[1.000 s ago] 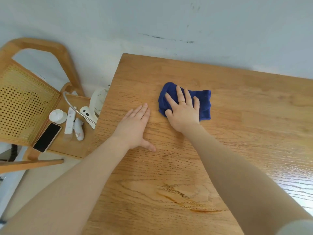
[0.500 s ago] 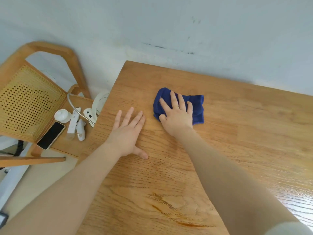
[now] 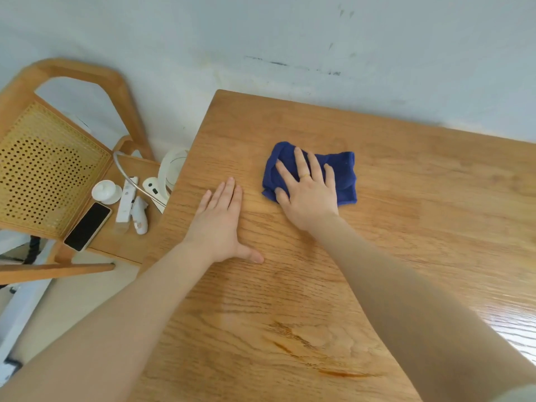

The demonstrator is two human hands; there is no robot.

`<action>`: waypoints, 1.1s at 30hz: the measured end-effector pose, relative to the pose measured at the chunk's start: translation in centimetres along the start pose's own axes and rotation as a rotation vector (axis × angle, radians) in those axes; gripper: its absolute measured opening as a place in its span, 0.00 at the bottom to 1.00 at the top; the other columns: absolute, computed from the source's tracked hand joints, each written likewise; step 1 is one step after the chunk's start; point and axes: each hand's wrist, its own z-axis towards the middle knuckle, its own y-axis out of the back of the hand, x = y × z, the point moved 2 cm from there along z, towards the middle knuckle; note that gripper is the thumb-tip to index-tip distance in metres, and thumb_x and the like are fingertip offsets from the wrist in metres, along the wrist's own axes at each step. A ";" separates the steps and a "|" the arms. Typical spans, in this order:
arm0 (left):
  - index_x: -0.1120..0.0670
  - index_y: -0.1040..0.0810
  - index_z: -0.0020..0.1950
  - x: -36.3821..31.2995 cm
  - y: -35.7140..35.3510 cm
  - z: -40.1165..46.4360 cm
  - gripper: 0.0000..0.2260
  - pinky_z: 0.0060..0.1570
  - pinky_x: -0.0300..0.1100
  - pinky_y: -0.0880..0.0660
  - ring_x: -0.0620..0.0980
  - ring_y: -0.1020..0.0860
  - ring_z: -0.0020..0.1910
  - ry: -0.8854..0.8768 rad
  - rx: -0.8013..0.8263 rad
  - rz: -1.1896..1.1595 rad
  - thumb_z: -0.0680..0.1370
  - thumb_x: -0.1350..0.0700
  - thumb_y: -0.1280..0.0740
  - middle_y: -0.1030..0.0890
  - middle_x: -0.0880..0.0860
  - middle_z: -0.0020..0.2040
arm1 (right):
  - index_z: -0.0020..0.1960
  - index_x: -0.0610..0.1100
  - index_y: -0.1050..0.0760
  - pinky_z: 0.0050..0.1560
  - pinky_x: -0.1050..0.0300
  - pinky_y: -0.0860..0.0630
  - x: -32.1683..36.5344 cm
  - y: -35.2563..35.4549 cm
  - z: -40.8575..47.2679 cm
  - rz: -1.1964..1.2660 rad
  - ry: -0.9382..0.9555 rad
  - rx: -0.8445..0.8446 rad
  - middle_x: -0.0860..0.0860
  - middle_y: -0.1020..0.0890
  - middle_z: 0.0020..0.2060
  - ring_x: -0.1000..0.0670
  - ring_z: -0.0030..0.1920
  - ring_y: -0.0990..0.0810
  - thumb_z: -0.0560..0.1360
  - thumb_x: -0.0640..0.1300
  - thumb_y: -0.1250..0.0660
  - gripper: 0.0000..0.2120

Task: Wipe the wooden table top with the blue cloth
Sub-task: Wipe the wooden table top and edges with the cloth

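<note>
A folded blue cloth (image 3: 343, 177) lies on the wooden table top (image 3: 406, 233) near its far left corner. My right hand (image 3: 309, 194) presses flat on the cloth with spread, straight fingers and covers its left half. My left hand (image 3: 222, 224) rests flat on the bare wood just left of the cloth, fingers together, thumb out to the right. The two hands are a little apart.
A wooden chair (image 3: 55, 158) with a cane back stands left of the table. On its seat lie a phone (image 3: 87, 226), a white round lid (image 3: 106, 192), white handheld devices (image 3: 139, 214) and a cable. A pale wall runs behind the table. A dark streak (image 3: 336, 372) marks the near wood.
My right hand with the cloth has slid slightly left and nearer across the table. My left hand's fingers spread, then closed together again. The head camera shifted a little.
</note>
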 end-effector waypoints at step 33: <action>0.58 0.61 0.76 11.3 1.4 0.1 0.56 0.73 0.42 0.53 0.50 0.57 0.76 -0.172 0.022 -0.133 0.64 0.36 0.29 0.64 0.53 0.76 | 0.74 0.61 0.49 0.70 0.35 0.62 9.1 0.5 5.2 0.101 -0.210 -0.022 0.50 0.55 0.77 0.43 0.75 0.60 0.78 0.63 0.56 0.25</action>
